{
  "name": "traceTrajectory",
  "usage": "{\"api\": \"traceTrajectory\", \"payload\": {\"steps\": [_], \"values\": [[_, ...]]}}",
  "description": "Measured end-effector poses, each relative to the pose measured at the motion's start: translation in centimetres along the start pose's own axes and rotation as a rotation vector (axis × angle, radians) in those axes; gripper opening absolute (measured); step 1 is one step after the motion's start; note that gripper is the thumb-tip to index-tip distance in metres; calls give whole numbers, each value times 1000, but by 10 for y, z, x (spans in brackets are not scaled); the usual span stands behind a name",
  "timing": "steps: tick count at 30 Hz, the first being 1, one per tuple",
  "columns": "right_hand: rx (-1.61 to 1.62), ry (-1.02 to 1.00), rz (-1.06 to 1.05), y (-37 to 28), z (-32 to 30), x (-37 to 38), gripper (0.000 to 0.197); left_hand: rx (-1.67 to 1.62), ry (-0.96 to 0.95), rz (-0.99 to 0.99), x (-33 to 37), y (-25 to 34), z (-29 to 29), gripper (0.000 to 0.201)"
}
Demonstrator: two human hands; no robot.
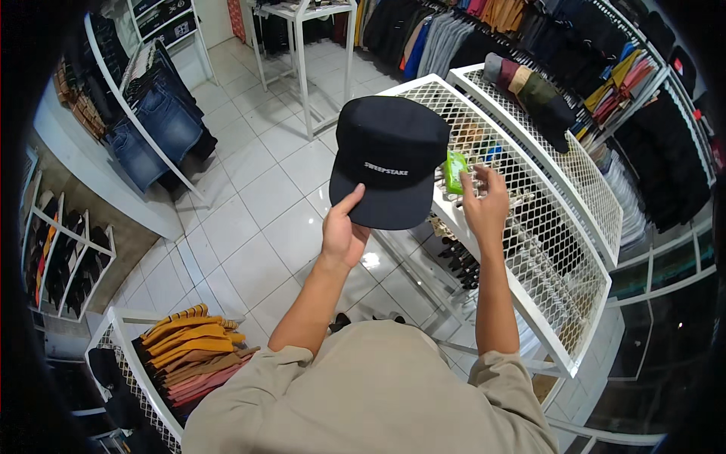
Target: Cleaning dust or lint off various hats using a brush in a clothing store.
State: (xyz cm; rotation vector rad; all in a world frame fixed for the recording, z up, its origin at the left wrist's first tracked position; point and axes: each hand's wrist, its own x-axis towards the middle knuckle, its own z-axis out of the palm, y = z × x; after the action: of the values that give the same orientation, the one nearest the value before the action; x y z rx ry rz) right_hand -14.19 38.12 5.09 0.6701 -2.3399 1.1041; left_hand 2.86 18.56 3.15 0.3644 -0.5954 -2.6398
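A black cap (389, 129) with a flat brim and small white lettering hangs in front of me, upright and tilted slightly. My left hand (345, 233) grips its brim, with the thumb on top and the other fingers hidden underneath. To the right of the cap, a small bright green packet (455, 172) is at the white mesh rack top (529, 227). Beside it is my right hand (486, 200), its thumb at the packet's right edge and its fingers curled but apart. Nothing shows between that thumb and the fingers.
Several caps (529, 91) lie in a row on the farther mesh top. Clothes hang below the mesh and on rails at the far right. Folded jeans (155, 121) hang at left, and yellow and pink garments (193, 348) at lower left. White tiled floor (249, 197) lies between the racks.
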Motion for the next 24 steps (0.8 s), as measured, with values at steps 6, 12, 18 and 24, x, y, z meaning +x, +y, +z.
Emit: {"api": "traceTrajectory", "payload": {"steps": [6, 12, 18, 24], "values": [[-291, -334, 59, 35, 42, 12, 68, 35, 88, -4, -20, -8, 18, 31], [437, -257, 153, 12, 1, -20, 59, 54, 169, 30, -44, -12, -7, 26], [827, -525, 580, -46, -12, -90, 46, 106, 218, 37, -69, -24, -11, 27], [1331, -735, 1014, -50, 11, -95, 37, 176, 203, 17, -90, -15, -37, 30]]}}
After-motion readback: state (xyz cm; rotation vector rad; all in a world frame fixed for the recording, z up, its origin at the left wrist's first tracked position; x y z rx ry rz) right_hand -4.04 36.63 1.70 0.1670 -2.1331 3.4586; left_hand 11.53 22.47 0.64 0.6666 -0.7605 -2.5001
